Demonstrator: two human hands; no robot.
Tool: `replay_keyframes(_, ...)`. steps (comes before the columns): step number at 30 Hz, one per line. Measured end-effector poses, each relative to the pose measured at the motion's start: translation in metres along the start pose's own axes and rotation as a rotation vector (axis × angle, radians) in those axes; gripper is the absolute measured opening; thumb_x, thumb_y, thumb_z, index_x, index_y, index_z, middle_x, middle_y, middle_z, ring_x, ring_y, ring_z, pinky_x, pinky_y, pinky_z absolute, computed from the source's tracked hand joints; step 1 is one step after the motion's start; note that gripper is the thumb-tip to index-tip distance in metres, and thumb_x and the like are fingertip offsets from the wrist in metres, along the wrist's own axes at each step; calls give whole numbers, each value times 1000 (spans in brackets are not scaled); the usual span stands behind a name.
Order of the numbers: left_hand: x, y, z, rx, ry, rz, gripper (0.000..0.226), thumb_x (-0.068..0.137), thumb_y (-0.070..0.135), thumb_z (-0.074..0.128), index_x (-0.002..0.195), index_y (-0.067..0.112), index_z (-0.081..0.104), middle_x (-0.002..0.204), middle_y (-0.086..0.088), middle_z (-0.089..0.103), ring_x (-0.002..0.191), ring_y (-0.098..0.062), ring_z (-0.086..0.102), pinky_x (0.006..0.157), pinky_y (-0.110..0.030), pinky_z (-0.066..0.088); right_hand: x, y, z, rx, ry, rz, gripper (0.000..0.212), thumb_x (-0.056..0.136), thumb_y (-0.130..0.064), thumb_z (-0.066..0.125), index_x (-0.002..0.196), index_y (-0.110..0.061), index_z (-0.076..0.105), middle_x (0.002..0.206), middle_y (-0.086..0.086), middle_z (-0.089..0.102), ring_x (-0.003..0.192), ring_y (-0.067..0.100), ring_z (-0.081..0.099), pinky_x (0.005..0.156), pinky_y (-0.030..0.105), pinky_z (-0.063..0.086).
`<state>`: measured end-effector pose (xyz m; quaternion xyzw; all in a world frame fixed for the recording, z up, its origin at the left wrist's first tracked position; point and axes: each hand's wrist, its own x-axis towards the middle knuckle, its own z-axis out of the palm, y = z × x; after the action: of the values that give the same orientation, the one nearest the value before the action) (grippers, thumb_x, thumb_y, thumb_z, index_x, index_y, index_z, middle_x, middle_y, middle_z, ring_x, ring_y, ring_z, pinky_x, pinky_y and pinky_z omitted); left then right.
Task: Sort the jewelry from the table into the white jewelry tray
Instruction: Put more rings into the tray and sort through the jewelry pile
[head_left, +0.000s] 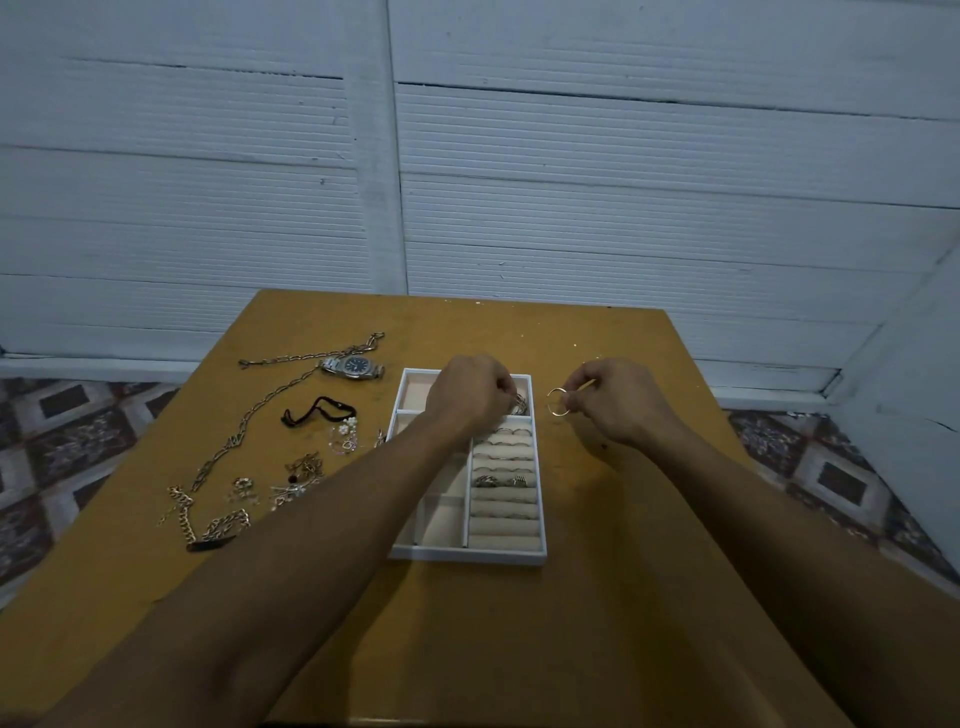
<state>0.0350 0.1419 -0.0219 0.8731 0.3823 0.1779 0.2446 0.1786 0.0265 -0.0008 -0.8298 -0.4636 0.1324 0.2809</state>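
Gold hoop (557, 414): pinched in right hand (618, 400), above the tabletop (623, 597), just outside the white jewelry tray (467, 556) at its far right corner. Tray lies to the hoop's left. Left hand (470, 397) over the far right compartment, fingers pinching a small silver piece (519, 402).

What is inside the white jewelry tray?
Rings sit in roll slots of the white jewelry tray. The left hand, holding a silver piece, and its forearm partly hide the other compartments.
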Motion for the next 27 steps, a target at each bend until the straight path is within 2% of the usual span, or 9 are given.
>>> replay_keyframes(4, -2, -6, -8, -41, 32, 6, 9, 84, 17, 68, 85, 21, 76, 84, 4, 71, 78, -11, 63, 68, -28, 53, 6, -9, 4, 19, 14, -4, 2, 85, -24, 71, 85, -22, 70, 92, 1, 71, 82, 14, 64, 70, 29, 50)
replay_keyframes(8, -13, -21, -29, -24, 77, 40, 10, 86, 20, 66, 90, 20, 75, 85, 8, 68, 78, -6, 59, 65, -20, 44, 14, -24, 15, -23, 8, -52, 5, 86, -26, 69, 81, -25, 69, 89, -1, 71, 80, 14, 64, 72, 33, 53)
replay_keyframes(11, -25, -36, -47, -29, 86, 37, 11, 87, 19, 65, 92, 19, 74, 87, 6, 68, 80, -8, 60, 72, -26, 50, 19, -36, 25, -74, -3, -77, 7, 87, -27, 66, 80, -27, 70, 88, -2, 71, 84, 15, 62, 73, 35, 54)
replay_keyframes(14, -40, -50, -65, -30, 106, 36, 12, 88, 18, 63, 93, 19, 74, 87, 7, 68, 82, -7, 60, 75, -27, 52, 22, -44, 34, -101, -31, -102, 9, 88, -23, 65, 82, -24, 71, 85, -3, 71, 76, 15, 65, 73, 38, 57)
replay_keyframes(19, -67, -75, -85, -19, 159, 27, 13, 87, 21, 61, 90, 22, 73, 81, 12, 68, 72, 1, 58, 58, -16, 42, 23, -48, 42, -251, -30, -188, 12, 88, -18, 63, 88, -18, 75, 85, -1, 72, 76, 16, 65, 72, 38, 57)
replay_keyframes(22, -84, -88, -90, 53, 143, 70, 10, 88, 25, 61, 88, 25, 71, 81, 15, 65, 73, 2, 56, 62, -19, 45, 24, -47, 43, -353, -47, -229, 14, 89, -20, 62, 90, -18, 76, 86, 1, 73, 76, 17, 64, 72, 36, 56)
replay_keyframes(27, -100, -106, -95, 142, 137, 91, 15, 90, 29, 60, 98, 23, 71, 92, 10, 67, 83, -3, 54, 72, -21, 46, 22, -43, 45, -487, -38, -342, 18, 90, -23, 61, 98, -21, 77, 92, 0, 75, 80, 19, 65, 71, 34, 56)
